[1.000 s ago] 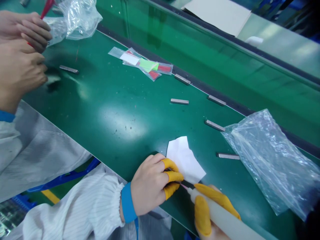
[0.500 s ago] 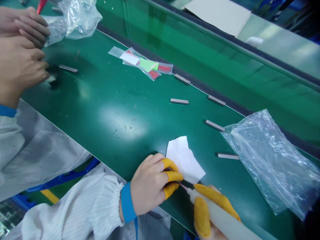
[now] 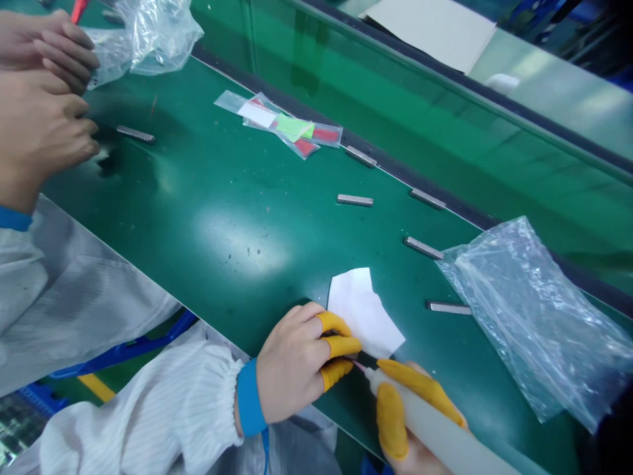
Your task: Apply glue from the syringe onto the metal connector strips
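Bottle (image 3: 440, 425) is sitting at lower right, the right hand (image 3: 418, 457) gripping it, its pink tip (image 3: 360, 365) pointing at the left hand (image 3: 297, 363). Left fingers are curling; they're hiding whatever is at the fingertips, so can't tell if they're pinching anything. Clear bag (image 3: 534, 316) is lying at right, its edge meeting slim metal-topped parts (image 3: 448, 307). Clear sleeves (image 3: 230, 102) at upper centre are overlapping, holding red strips (image 3: 325, 135); white and green labels (image 3: 294, 127) are showing. Crumpled bag (image 3: 158, 36) is lying at upper left, contents unclear. White paper (image 3: 363, 313) is lying against the left fingers, lower centre. Co-worker's hands (image 3: 44, 125) are occupying the upper left, blocking the bench (image 3: 306, 237) there.
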### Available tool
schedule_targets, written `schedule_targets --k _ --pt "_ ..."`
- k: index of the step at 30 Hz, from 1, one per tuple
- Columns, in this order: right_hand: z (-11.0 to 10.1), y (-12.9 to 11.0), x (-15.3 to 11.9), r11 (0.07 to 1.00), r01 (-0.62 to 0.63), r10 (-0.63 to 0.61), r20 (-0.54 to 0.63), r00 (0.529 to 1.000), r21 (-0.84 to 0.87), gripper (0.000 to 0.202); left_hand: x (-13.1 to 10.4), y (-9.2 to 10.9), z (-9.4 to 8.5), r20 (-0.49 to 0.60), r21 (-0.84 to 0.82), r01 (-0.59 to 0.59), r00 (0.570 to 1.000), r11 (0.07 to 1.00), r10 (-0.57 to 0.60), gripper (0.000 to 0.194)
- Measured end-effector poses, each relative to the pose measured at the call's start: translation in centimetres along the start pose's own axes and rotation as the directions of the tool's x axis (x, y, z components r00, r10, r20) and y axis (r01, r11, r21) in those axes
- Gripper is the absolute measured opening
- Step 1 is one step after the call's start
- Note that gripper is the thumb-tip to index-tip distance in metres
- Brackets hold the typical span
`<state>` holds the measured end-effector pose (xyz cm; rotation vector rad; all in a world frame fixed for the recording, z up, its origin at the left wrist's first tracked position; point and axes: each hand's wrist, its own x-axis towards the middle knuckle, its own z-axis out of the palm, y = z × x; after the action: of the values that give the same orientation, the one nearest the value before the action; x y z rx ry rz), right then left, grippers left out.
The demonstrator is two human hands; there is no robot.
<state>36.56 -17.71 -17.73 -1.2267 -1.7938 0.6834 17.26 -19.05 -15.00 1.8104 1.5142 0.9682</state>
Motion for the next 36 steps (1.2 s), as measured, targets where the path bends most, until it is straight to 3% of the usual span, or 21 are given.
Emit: schedule_targets --k 5,36 --pt "0.25 -0.19 0.62 0.997 0.079 -0.079 0.009 0.997 -0.017 0.017 -0.01 -0.09 0.04 -0.012 -0.006 -0.015 1.0 1.0 0.015 0.01" --pt "0.24 -0.36 0.38 0.997 0.067 -0.068 -0.032 0.997 -0.036 0.017 -0.03 -0.22 0.02 0.001 -0.018 -0.016 1.0 1.0 0.016 0.012"
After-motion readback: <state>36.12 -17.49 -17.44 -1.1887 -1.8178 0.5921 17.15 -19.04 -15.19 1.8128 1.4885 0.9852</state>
